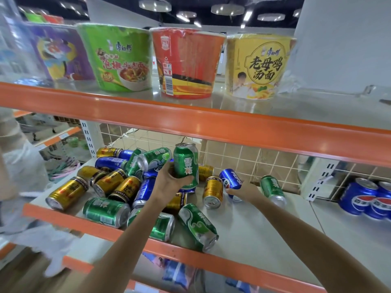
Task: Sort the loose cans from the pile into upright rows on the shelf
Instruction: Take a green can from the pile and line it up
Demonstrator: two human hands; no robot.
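Green, gold and blue cans make up the pile (127, 187) on the left half of the middle shelf (264, 235); nearly all lie on their sides, overlapping, ends pointing every way. Gold cans are short with dark bands at the rims; blue ones carry Pepsi branding; green ones have white Chinese characters and wave motifs, silver tops and bottoms.

Left hand (169, 185): fingers and thumb curled round the lower body of one green can (186, 166), held upright above the pile, pull-tab end up, label facing the camera.

Right hand (243, 191): fingers wrapped about a blue Pepsi can (231, 181), tilted, lower end close to the shelf deck just right of the pile; whether it touches the deck I cannot tell.

Beside that hand, a lone green can (273, 190) lies on its side near the wire-grid back panel (264, 163). A gold can (212, 192) lies between the two hands.

Far right of the same shelf: upright blue Pepsi cans (368, 197) grouped together.

Upper shelf: four instant-noodle tubs (186, 62) in a row, purple, green, red, yellow.
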